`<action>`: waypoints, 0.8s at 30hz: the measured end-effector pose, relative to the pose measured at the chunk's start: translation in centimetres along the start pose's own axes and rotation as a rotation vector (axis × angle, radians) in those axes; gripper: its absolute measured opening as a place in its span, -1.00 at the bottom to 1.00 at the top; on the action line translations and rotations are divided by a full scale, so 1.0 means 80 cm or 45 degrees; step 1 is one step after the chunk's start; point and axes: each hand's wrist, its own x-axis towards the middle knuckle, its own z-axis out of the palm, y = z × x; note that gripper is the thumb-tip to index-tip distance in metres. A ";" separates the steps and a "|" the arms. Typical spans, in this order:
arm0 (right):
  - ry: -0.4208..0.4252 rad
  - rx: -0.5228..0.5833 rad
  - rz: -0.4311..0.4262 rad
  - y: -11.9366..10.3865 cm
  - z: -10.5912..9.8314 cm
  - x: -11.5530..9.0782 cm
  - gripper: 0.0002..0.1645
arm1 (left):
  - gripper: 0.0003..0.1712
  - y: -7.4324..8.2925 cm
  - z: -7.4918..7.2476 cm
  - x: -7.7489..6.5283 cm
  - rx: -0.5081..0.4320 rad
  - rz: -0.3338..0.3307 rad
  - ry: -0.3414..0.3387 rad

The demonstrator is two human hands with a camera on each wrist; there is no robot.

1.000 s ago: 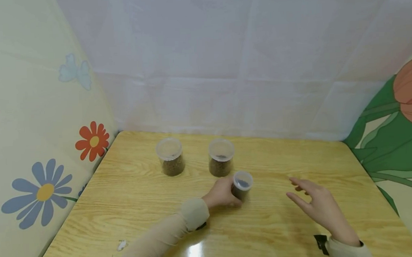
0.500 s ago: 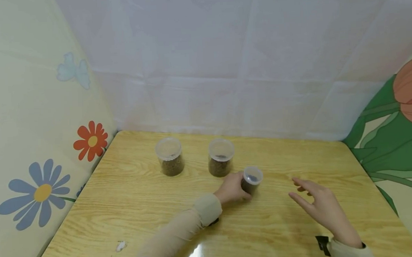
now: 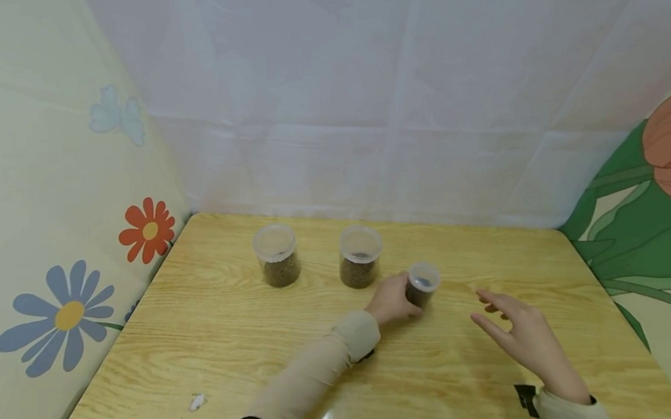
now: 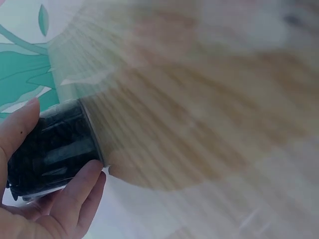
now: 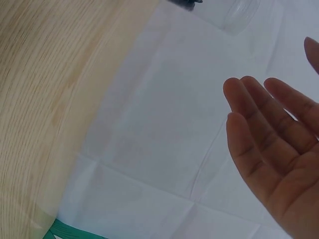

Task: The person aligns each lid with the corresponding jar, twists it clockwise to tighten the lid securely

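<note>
My left hand grips a small clear jar with a pale lid and dark contents. In the left wrist view, thumb and fingers curl round the jar, packed with black, seed-like pieces. Whether its base touches the table cannot be told. My right hand is held over the table to the right of that jar, apart from it. Its fingers are relaxed and it holds nothing; the right wrist view shows the bare palm. Two wider clear jars, one in the middle and one at left, stand behind, partly filled with brown stuff.
The wood-grain table meets a white cloth backdrop at its far edge. Flower-printed panels stand along the sides. A small white worn patch marks the tabletop at near left.
My left hand has moved to the right and slightly away from me, carrying the small jar past the middle jar. My right hand and the two wider jars have hardly moved.
</note>
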 end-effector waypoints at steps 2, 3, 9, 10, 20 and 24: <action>-0.004 0.002 0.004 0.000 0.000 0.000 -0.49 | -0.29 0.002 0.003 0.004 0.010 -0.017 0.007; -0.006 0.003 0.006 0.000 0.000 0.000 -0.49 | -0.29 0.003 0.004 0.006 0.014 -0.024 0.010; -0.020 0.010 0.018 0.003 0.002 -0.001 -0.49 | -0.33 0.010 0.009 0.018 -0.002 -0.056 0.040; -0.023 0.013 0.019 0.003 0.002 -0.001 -0.48 | -0.34 0.011 0.010 0.020 0.004 -0.058 0.048; -0.011 0.013 0.016 0.006 0.003 -0.002 -0.49 | -0.35 0.018 0.021 0.040 0.065 -0.073 0.135; -0.011 0.012 0.011 0.006 0.003 -0.002 -0.50 | -0.34 0.020 0.024 0.048 0.096 -0.115 0.172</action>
